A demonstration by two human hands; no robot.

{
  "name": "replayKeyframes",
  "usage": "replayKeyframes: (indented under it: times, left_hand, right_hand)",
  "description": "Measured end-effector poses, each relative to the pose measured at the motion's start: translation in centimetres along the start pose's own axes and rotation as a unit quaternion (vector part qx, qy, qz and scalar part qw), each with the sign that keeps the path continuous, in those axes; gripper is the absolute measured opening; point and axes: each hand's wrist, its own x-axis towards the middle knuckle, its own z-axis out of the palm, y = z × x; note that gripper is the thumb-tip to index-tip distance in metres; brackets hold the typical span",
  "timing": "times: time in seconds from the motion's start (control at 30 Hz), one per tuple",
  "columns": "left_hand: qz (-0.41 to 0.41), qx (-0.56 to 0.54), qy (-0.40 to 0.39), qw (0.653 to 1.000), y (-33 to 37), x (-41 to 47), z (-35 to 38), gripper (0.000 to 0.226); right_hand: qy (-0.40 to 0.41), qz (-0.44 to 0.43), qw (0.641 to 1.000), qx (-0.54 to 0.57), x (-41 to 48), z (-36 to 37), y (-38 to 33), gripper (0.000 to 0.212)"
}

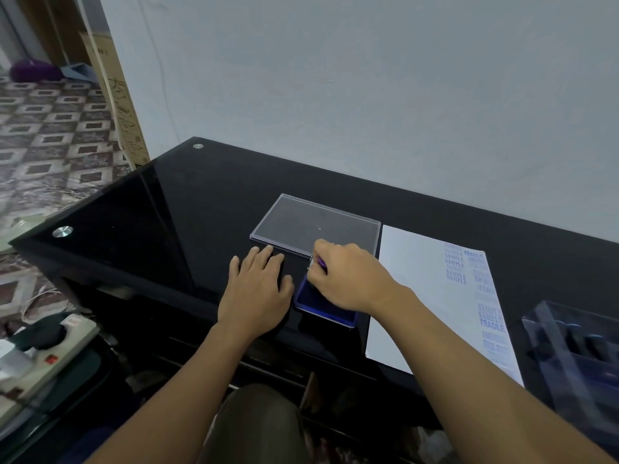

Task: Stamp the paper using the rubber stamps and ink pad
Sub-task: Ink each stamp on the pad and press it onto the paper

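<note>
Blue ink pad (321, 309) lies under the right hand (345, 279), which pinches a purple stamp (321, 262) over its far end; the paper (418, 296) lies just rightward, nearer that hand, while the left hand (259, 289) rests spread flat on the table (167, 212).

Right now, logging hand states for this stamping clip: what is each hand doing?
Left hand: open, flat on the table.
Right hand: grips a stamp over the ink pad.

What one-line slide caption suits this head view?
Right hand inks a stamp on the blue ink pad; left hand flat on the table; stamped paper alongside.
</note>
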Motion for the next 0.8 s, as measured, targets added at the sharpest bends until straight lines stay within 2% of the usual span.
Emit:
replayKeyframes:
  times: [0.8]
  left_hand:
    - [-0.003,-0.008,0.009,1.000,0.1,-0.3,0.0,0.053]
  right_hand:
    - [0.056,-0.015,0.997,-0.045,-0.7,2.7,0.2,0.017]
